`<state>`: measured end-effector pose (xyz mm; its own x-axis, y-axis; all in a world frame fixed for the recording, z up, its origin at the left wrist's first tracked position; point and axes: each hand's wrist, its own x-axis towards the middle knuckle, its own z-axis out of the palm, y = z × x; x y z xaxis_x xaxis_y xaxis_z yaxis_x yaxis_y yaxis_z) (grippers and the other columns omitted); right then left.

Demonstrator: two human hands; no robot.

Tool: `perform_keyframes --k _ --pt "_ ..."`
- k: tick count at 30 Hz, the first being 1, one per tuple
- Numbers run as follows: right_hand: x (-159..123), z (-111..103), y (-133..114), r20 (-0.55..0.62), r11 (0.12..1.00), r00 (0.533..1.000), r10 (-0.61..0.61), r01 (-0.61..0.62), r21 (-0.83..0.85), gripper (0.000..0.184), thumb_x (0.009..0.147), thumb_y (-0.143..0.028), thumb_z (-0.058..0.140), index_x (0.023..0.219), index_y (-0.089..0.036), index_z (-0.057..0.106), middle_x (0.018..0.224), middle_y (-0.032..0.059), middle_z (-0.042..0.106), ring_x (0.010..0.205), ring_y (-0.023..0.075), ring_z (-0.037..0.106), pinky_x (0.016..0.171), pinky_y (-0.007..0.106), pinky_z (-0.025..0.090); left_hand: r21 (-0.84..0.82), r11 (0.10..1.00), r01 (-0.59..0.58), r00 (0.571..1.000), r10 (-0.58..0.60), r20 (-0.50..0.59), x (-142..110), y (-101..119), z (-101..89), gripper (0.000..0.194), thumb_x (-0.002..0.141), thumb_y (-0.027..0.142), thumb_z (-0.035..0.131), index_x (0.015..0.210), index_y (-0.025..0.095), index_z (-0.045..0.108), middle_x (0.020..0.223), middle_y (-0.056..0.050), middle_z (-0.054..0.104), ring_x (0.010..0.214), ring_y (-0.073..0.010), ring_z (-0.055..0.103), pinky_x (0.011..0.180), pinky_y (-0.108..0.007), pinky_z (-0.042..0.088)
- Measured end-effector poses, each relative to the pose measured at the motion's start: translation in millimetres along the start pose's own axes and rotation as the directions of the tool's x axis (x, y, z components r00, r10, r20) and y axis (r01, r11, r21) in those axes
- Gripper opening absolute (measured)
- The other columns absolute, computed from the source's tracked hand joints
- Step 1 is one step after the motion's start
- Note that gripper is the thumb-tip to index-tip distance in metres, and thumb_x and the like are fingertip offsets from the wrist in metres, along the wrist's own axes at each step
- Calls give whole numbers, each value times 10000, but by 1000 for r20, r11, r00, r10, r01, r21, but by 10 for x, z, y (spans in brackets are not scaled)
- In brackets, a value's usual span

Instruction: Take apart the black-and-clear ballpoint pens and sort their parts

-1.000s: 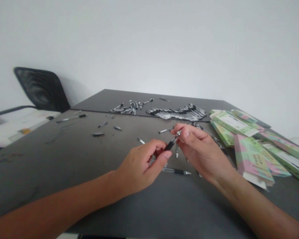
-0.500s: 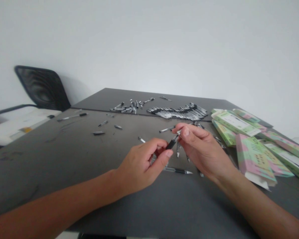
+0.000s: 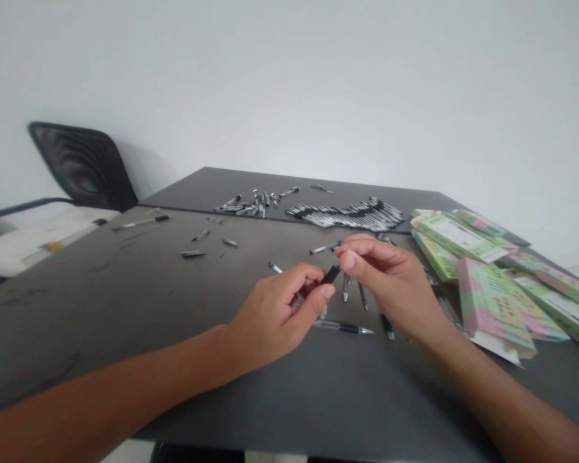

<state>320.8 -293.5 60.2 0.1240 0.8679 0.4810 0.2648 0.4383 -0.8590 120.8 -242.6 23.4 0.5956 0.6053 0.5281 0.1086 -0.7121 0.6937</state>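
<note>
My left hand (image 3: 284, 312) is closed around a pen (image 3: 332, 274) whose black grip sticks out between thumb and forefinger, angled up to the right. The rest of its barrel is mostly hidden by the fingers. At the pen's upper end, my right hand (image 3: 390, 280) pinches the small pen tip with thumb and forefinger; the fingertips largely cover it. Just below the hands lies another pen (image 3: 345, 327) with a black grip and silvery tip. Several loose pens and pen parts (image 3: 346, 289) are scattered between and behind the hands.
A fanned row of pens (image 3: 352, 215) lies farther back, beside a pile of pen caps and parts (image 3: 255, 204). Green and pink cardboard boxes (image 3: 495, 299) are heaped at the right. Single caps (image 3: 193, 254) dot the dark table (image 3: 125, 308). A black mesh chair (image 3: 84, 164) stands at left.
My right fingertips have moved slightly left, closer to the pen's black grip, and now cover the tip that showed before. The left hand has barely moved. The view has shifted slightly.
</note>
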Motion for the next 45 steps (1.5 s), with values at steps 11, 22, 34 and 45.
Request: perform_keyframes --k 11,22,34,45 --pt "-116 110 66 93 957 987 134 -153 247 286 1005 -531 736 1191 -353 860 1416 33 772 1292 256 689 1145 455 499 -249 959 139 989 -122 84 38 43 -6 192 1118 356 536 1063 202 637 861 16 804 708 -108 765 699 -214 571" --pt "-131 159 49 173 892 955 242 -289 348 478 990 -615 706 1325 -289 801 1206 103 807 825 216 705 691 379 602 -277 950 142 985 -108 135 34 34 26 206 1147 342 486 1100 206 633 934 6 822 778 -120 791 731 -238 579" --pt "-142 177 11 287 829 920 268 -372 417 493 1035 -608 638 1383 -282 766 838 29 732 619 169 602 583 337 559 -298 936 189 972 -135 193 29 39 46 230 1148 376 465 1089 201 602 954 -25 831 775 -138 802 645 -230 587" --pt "-117 180 18 209 838 938 276 -342 426 541 951 -717 686 1302 -317 780 1176 64 797 665 167 637 630 344 578 -332 922 201 968 -136 209 52 69 36 249 1148 364 456 1078 195 625 943 -35 821 763 -131 791 636 -212 603"
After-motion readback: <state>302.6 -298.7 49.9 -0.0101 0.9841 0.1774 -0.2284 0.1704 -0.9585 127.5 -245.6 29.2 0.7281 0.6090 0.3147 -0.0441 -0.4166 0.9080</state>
